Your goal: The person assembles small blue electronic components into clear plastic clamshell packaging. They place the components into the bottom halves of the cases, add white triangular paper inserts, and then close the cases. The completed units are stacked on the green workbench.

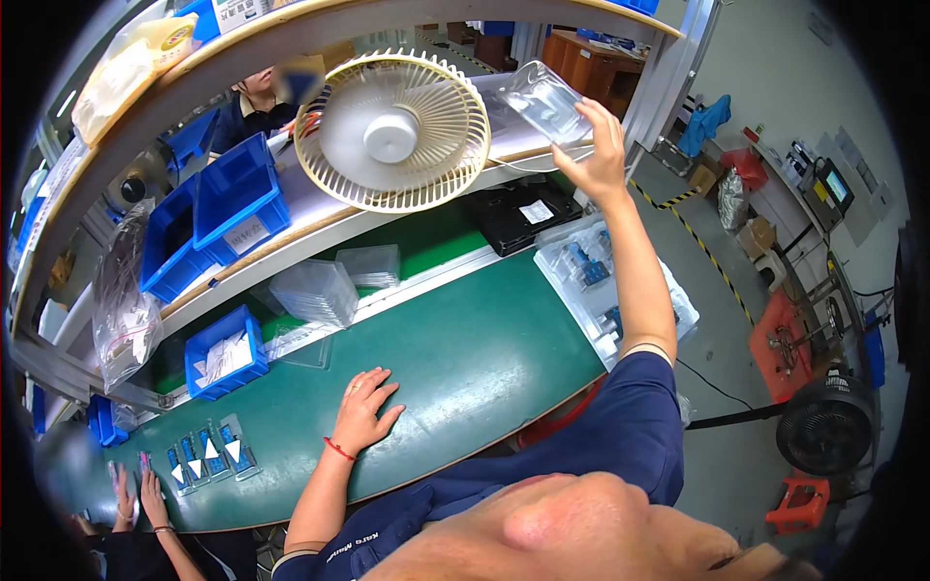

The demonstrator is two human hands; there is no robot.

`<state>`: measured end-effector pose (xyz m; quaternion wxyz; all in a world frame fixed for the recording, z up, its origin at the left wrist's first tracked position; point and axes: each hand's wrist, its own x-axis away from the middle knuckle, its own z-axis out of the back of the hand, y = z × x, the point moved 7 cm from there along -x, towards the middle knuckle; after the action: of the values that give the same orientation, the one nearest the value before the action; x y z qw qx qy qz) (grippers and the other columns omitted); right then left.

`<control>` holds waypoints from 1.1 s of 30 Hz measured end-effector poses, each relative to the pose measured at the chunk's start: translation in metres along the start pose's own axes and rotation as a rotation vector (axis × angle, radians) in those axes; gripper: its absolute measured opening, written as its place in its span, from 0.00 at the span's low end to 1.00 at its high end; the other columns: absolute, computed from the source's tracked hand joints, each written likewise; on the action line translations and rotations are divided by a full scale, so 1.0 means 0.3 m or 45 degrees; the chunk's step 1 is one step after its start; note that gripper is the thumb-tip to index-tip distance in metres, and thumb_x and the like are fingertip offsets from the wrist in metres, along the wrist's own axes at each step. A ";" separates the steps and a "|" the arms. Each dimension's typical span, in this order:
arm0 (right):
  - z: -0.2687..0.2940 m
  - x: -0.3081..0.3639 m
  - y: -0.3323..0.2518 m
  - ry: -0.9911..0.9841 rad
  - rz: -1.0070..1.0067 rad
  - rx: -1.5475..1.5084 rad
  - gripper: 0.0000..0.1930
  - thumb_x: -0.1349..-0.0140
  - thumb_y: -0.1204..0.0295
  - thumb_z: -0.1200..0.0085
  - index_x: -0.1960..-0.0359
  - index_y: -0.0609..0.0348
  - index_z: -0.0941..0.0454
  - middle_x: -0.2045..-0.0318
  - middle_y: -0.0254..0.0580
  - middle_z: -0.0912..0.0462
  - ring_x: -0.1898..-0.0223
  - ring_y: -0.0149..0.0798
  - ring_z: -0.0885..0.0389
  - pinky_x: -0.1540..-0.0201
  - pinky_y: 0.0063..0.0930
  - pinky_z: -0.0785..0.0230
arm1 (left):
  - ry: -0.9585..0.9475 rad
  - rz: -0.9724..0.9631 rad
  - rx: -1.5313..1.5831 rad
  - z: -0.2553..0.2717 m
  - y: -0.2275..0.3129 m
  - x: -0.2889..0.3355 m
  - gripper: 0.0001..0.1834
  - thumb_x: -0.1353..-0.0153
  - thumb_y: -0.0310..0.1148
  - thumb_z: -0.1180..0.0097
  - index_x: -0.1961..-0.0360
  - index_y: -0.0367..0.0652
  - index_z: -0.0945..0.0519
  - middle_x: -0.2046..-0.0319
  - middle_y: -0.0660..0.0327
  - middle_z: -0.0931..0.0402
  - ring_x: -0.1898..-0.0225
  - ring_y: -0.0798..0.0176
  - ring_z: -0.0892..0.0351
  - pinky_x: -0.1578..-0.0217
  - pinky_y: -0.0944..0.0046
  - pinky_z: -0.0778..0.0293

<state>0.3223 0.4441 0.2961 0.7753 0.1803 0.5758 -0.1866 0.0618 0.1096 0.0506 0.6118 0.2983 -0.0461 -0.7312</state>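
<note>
My right hand (603, 155) is raised to the shelf at the upper right. Its thumb and fingers are round the edge of a clear plastic tray (544, 102), which sits tilted beside the fan; what the tray holds, if anything, I cannot make out. My left hand (366, 412) lies flat on the green worktable (465, 339), fingers stretched and holding nothing. A red band circles that wrist. Left of it, several clear packs with blue parts and white triangular pieces (211, 450) lie in a row.
A caged fan (391, 140) stands at the shelf's front, near blue bins (237, 208). Stacked clear trays (315, 290) and a blue box of white slips (228, 358) line the table's back. A white tray of blue parts (668, 300) sits right. A co-worker's hands (152, 499) rest at lower left.
</note>
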 end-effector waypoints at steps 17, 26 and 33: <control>0.214 0.129 -0.185 0.103 0.118 0.004 0.33 0.64 0.74 0.29 0.52 0.60 0.31 0.46 0.59 0.26 0.47 0.54 0.24 0.44 0.41 0.32 | 0.025 -0.016 -0.023 0.001 0.008 -0.005 0.19 0.50 0.37 0.33 0.57 0.41 0.19 0.49 0.52 0.25 0.43 0.49 0.28 0.39 0.48 0.36; 0.222 0.141 -0.205 0.146 0.098 -0.068 0.34 0.64 0.74 0.29 0.51 0.60 0.33 0.47 0.60 0.26 0.47 0.53 0.24 0.43 0.40 0.32 | 0.011 -0.011 -0.022 -0.003 0.003 -0.002 0.19 0.49 0.37 0.34 0.56 0.42 0.19 0.49 0.52 0.25 0.42 0.49 0.29 0.39 0.47 0.37; 0.219 0.170 -0.188 0.114 0.017 -0.182 0.35 0.63 0.76 0.30 0.50 0.60 0.35 0.45 0.57 0.30 0.45 0.51 0.25 0.41 0.42 0.32 | 0.003 -0.004 -0.017 -0.003 0.003 -0.004 0.19 0.49 0.37 0.34 0.57 0.41 0.19 0.48 0.51 0.25 0.42 0.48 0.29 0.39 0.47 0.37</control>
<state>0.3620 0.3587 0.2613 0.7608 0.1366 0.6206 -0.1315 0.0630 0.1108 0.0507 0.6126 0.2952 -0.0398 -0.7321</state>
